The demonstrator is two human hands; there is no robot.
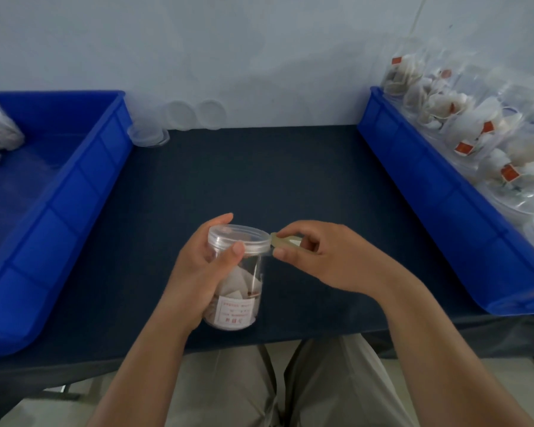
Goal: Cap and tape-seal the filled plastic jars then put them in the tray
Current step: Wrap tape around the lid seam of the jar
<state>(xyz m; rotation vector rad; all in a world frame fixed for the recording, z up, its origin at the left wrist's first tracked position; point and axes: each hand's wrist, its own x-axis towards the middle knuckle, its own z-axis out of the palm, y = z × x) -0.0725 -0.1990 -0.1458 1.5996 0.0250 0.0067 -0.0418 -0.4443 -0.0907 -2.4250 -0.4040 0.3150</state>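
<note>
Within curled left fingers [220, 221]: jar [241, 288] capped, tape [285, 241] pinched at its lid [241, 237] by right fingers [293, 233], sealing barely begun; few jars [0, 135] in tray [84, 186] left of them, many uncapped jars [463, 124] far right.

Looks like a small packing station, hand-assembly kind of setup. There's a dark cloth-covered surface [259, 174] pushed up against a bare white wall [228, 41]. A blue plastic tray [114, 124] on the left has a few jars [3, 134] in it. Another blue tray [413, 180] on the right is crammed with clear jars of tea bags [463, 124], and loose clear lids [195, 114] lean along the wall.
</note>
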